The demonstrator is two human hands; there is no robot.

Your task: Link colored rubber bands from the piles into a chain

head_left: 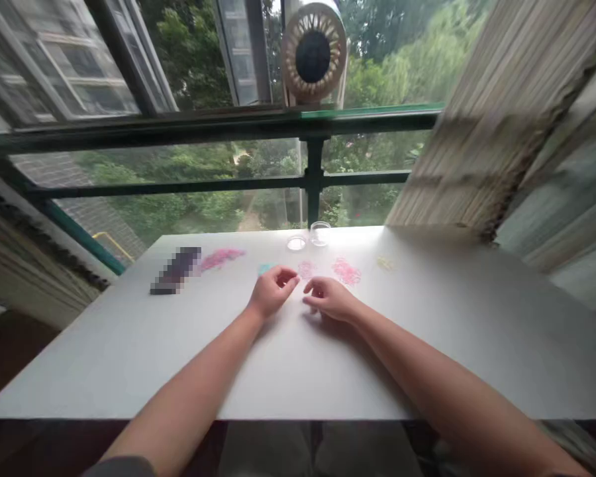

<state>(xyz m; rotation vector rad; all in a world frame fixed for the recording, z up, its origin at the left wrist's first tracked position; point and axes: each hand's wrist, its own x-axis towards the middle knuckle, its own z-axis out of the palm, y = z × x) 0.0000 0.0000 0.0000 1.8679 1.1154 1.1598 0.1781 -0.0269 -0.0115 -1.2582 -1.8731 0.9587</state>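
My left hand (pixel 274 291) hovers over the middle of the white table (pixel 179 358), thumb and forefinger pinched together; whatever they hold is too small to make out. Close on its right, my right hand (pixel 332 299) has curled fingers with a gap between thumb and forefinger, and I see nothing in it. Just beyond the hands lies a loose pile of pale pink small bands (pixel 306 269). Brighter pink loop-like bands (pixel 346 271) are heaped to its right. A small turquoise pile (pixel 265 267) is partly hidden behind my left hand.
Two clear round containers, a shallow one (pixel 297 244) and a taller one (pixel 320 234), stand near the far edge. A magenta-pink pile (pixel 223 258) and a pixelated dark object (pixel 177 270) lie left; pale yellow bits (pixel 385 263) lie right. A fan (pixel 314 56) is by the window.
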